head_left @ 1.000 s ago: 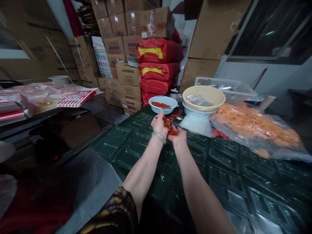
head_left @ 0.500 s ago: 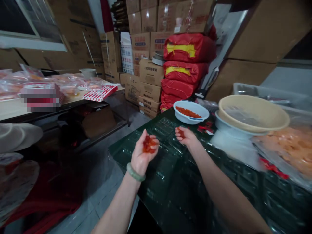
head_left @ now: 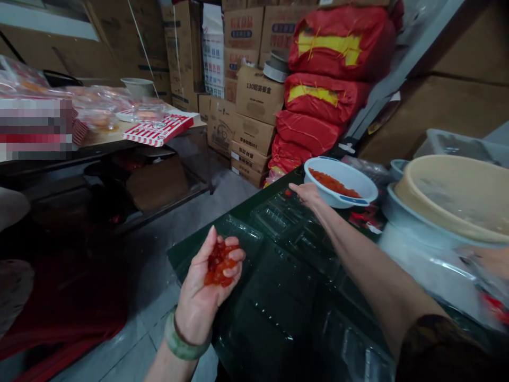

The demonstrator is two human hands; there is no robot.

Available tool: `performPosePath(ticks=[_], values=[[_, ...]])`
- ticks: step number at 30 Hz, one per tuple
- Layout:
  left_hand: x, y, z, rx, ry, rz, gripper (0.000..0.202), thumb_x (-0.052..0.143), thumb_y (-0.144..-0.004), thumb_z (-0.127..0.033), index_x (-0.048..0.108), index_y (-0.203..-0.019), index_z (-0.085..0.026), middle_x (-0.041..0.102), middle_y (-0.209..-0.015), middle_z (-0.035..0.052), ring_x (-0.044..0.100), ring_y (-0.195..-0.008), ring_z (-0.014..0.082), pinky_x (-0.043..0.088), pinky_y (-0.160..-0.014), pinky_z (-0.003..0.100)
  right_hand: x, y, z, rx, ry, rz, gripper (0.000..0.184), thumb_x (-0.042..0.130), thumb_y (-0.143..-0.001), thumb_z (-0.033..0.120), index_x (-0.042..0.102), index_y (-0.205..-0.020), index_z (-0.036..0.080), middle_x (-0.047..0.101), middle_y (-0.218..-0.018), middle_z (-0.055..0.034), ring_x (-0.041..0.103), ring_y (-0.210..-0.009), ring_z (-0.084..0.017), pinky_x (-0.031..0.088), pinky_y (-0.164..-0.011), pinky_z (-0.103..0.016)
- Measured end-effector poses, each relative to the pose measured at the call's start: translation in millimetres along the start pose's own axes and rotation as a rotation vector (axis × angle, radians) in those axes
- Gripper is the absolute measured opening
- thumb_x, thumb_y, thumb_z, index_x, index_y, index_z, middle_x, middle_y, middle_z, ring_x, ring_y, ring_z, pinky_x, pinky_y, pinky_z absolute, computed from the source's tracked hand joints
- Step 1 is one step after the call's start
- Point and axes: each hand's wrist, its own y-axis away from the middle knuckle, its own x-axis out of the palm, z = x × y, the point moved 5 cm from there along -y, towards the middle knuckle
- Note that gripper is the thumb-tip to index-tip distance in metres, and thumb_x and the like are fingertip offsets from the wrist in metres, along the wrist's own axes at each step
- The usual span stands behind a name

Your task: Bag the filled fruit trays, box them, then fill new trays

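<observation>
My left hand [head_left: 207,286], with a green bangle on the wrist, is cupped palm up around a heap of small red-orange pieces [head_left: 218,263]. It hovers over the near left corner of the dark green plastic trays [head_left: 278,286]. My right hand [head_left: 307,194] reaches out over a far tray compartment, just beside the white bowl [head_left: 342,187] of the same red pieces. Its fingers are curled downward; whether they hold anything is hidden.
A beige basin [head_left: 453,196] sits stacked in a pale bowl at the right. Red sacks [head_left: 330,90] and cardboard boxes [head_left: 254,101] are piled behind. A side table [head_left: 119,132] with bagged goods stands at the left, across a grey floor aisle.
My right hand has reached farther out toward the white bowl. My left hand stayed cupped on the red pieces and drew nearer. The view swung left and closer.
</observation>
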Motion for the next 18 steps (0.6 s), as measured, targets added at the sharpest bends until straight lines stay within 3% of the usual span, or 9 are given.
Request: performPosePath(ticks=[4, 9, 12, 15, 18], values=[[-1.0, -1.4, 1.5, -0.023, -0.007, 0.011, 0.039, 0.048, -0.086, -0.041, 0.053, -0.055, -0.02, 0.052, -0.065, 0.0048, 0.044, -0.047, 0.0056, 0.027, -0.027, 0.012, -16.1, 9.3, -4.3, 0.062, 0.019, -0.013, 0.029, 0.043, -0.09, 0.026, 0.049, -0.063, 0.016, 0.04, -0.043, 0.006, 0.034, -0.036, -0.005, 0.027, -0.038, -0.019], [-4.5, 3.4, 6.6, -0.031, 0.001, -0.017, 0.04, 0.046, -0.088, -0.041, 0.053, -0.055, -0.018, 0.05, -0.065, 0.0052, 0.043, -0.046, 0.0059, 0.026, -0.027, 0.011, -15.4, 14.5, -1.4, 0.057, 0.133, 0.04, 0.027, 0.062, -0.079, 0.025, 0.05, -0.057, 0.014, 0.039, -0.043, 0.0064, 0.032, -0.039, -0.004, 0.022, -0.038, -0.018], [-3.3, 7.9, 8.0, -0.035, 0.006, 0.033, 0.036, 0.044, -0.089, -0.034, 0.053, -0.059, -0.016, 0.051, -0.067, 0.0048, 0.045, -0.048, 0.0073, 0.03, -0.03, 0.013, -13.2, 11.1, -2.4, 0.081, 0.167, 0.034, 0.032, 0.069, -0.073, 0.03, 0.049, -0.055, 0.015, 0.038, -0.043, 0.0043, 0.035, -0.042, -0.006, 0.022, -0.038, -0.02], [-3.6, 10.0, 6.4, -0.031, 0.03, 0.083, 0.033, 0.044, -0.089, -0.029, 0.052, -0.062, -0.014, 0.051, -0.069, 0.0049, 0.046, -0.051, 0.0088, 0.032, -0.032, 0.013, -15.8, 8.4, -10.3, 0.159, 0.142, 0.049, 0.033, 0.055, -0.085, 0.039, 0.05, -0.064, 0.014, 0.041, -0.048, 0.0039, 0.037, -0.042, -0.006, 0.026, -0.038, -0.019], [-6.2, 9.4, 5.8, -0.036, 0.05, 0.086, 0.032, 0.044, -0.089, -0.029, 0.052, -0.062, -0.013, 0.051, -0.07, 0.0052, 0.046, -0.052, 0.0091, 0.029, -0.032, 0.012, -21.8, 8.8, -19.2, 0.218, 0.105, 0.066, 0.027, 0.045, -0.092, 0.033, 0.051, -0.075, 0.013, 0.043, -0.056, 0.0057, 0.038, -0.043, -0.004, 0.031, -0.039, -0.016]])
